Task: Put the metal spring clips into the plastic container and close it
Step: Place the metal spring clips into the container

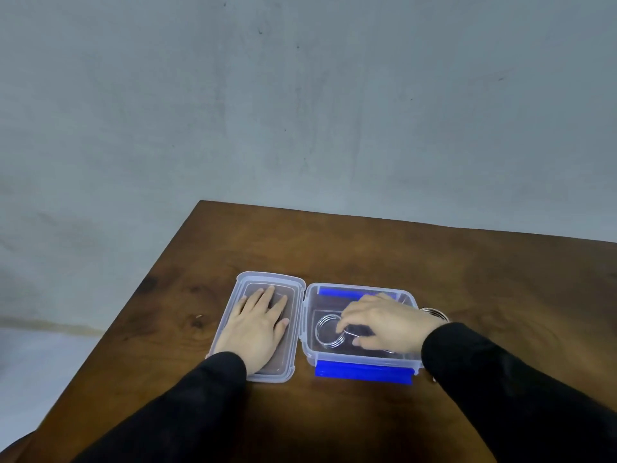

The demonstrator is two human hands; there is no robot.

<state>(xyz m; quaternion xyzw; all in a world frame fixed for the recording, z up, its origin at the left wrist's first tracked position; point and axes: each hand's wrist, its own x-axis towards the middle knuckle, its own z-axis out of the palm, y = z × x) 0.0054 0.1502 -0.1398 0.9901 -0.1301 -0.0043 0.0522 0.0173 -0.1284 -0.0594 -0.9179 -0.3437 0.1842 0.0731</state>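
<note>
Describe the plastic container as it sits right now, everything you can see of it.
The plastic container is a clear rectangular tub with blue latches on its near and far sides. It sits open on the wooden table, its clear lid lying flat beside it on the left, under the left hand. Inside lies a metal ring clip; the right hand reaches in, fingertips at that ring. More rings lie outside, right of the tub.

One head-worn view looks forward and down, close over the table point(467, 279).
</note>
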